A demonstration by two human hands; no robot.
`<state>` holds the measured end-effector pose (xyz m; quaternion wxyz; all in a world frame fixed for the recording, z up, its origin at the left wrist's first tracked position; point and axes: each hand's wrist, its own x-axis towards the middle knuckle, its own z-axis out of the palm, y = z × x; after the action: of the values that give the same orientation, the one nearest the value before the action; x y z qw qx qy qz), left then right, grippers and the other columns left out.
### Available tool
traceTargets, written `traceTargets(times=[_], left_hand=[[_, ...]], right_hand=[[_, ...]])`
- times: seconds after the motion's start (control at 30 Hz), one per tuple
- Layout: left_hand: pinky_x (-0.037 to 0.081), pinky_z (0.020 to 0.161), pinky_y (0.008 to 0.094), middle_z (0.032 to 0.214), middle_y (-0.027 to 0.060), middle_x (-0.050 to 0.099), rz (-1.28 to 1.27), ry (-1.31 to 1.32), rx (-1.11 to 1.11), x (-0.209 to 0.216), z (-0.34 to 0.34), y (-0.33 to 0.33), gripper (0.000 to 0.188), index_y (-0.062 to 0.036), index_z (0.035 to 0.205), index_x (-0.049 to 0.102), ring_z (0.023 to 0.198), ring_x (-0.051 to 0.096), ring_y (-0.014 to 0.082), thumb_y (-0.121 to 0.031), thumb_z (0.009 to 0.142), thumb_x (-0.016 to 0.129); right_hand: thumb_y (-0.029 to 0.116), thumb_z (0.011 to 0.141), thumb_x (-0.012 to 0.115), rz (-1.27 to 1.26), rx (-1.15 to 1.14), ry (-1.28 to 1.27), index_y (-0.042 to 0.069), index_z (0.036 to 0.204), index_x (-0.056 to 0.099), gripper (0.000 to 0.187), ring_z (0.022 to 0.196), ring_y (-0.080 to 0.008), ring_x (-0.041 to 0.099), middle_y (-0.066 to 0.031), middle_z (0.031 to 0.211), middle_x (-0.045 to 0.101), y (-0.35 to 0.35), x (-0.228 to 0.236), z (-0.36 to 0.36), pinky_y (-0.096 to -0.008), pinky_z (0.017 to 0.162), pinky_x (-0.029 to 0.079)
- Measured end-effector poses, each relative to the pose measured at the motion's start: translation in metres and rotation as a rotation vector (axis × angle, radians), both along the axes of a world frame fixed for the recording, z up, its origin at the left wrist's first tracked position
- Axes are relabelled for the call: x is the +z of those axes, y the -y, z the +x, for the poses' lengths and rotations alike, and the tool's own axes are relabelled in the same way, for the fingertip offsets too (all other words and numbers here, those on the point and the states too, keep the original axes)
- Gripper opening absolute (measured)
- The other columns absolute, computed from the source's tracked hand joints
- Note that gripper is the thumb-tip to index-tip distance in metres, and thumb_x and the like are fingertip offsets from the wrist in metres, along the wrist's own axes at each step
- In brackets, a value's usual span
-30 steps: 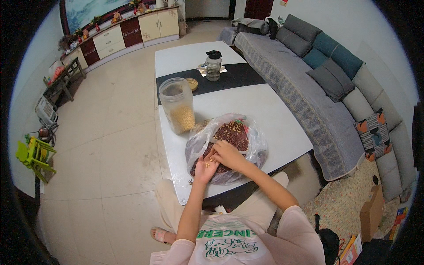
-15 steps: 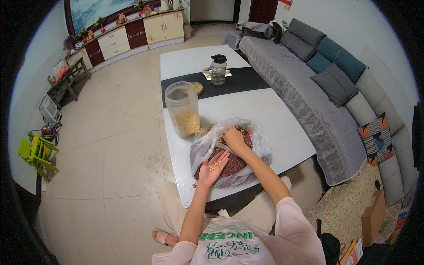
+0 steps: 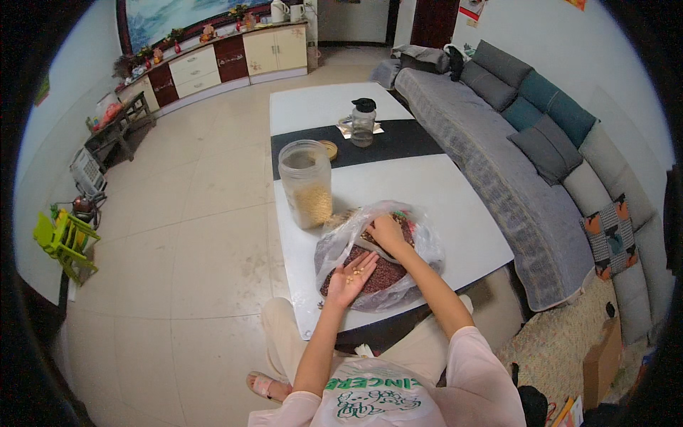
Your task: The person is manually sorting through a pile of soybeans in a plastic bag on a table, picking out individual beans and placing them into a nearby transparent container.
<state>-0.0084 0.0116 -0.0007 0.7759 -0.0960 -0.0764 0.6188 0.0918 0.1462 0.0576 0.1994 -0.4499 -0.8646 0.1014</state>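
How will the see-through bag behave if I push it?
The bag would probably crumple, since its thin sides look creased. It seems likely to drag heavily, given the heap of dark red grains inside. With its mouth open, grains might spill if tipped.

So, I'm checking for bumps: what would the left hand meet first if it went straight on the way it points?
Ahead of the left hand, probably the right hand, though a fold of the plastic bag may come first; depth is unclear.
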Motion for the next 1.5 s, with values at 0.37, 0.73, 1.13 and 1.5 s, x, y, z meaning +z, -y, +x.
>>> traceTargets(times=[0.37, 0.73, 1.13, 1.5], left_hand=[[0.026, 0.102, 0.0424, 0.121, 0.0252, 0.04, 0.146, 0.083, -0.002, -0.015, 0.001, -0.003, 0.06, 0.0125, 0.124, 0.028, 0.116, 0.038, 0.0331, -0.037, 0.093, 0.018], [0.022, 0.105, 0.0467, 0.134, 0.0289, 0.021, 0.027, 0.059, -0.003, -0.005, 0.001, -0.002, 0.06, 0.0129, 0.126, 0.019, 0.126, 0.021, 0.0387, -0.034, 0.089, 0.028], [0.021, 0.105, 0.0459, 0.134, 0.0297, 0.02, 0.028, 0.004, 0.012, -0.004, 0.001, -0.003, 0.055, 0.0147, 0.124, 0.021, 0.126, 0.021, 0.0395, -0.028, 0.09, 0.022], [0.02, 0.105, 0.0456, 0.135, 0.0279, 0.02, -0.005, -0.044, 0.024, 0.0, 0.001, 0.0, 0.061, 0.0139, 0.125, 0.02, 0.127, 0.02, 0.0385, -0.037, 0.092, 0.013]], right_hand=[[0.018, 0.078, 0.056, -0.177, 0.304, -0.221, 0.002, 0.086, 0.055, 0.018, 0.08, -0.0283, 0.052, -0.0139, 0.085, 0.05, 0.077, 0.012, 0.03, -0.0342, 0.071, 0.042], [0.018, 0.078, 0.053, 0.057, 0.07, -0.097, 0.004, 0.084, 0.06, 0.017, 0.087, -0.0288, 0.053, -0.0121, 0.088, 0.054, 0.028, 0.01, 0.023, -0.0389, 0.074, 0.044], [0.016, 0.071, 0.061, 0.103, 0.169, 0.13, 0.004, 0.088, 0.059, 0.021, 0.092, -0.0298, 0.052, -0.0132, 0.094, 0.053, 0.005, -0.018, 0.01, -0.0386, 0.075, 0.046], [0.015, 0.071, 0.06, 0.162, 0.186, 0.139, 0.002, 0.086, 0.058, 0.02, 0.092, -0.0282, 0.053, -0.0122, 0.095, 0.053, 0.006, -0.018, 0.006, -0.038, 0.07, 0.048]])
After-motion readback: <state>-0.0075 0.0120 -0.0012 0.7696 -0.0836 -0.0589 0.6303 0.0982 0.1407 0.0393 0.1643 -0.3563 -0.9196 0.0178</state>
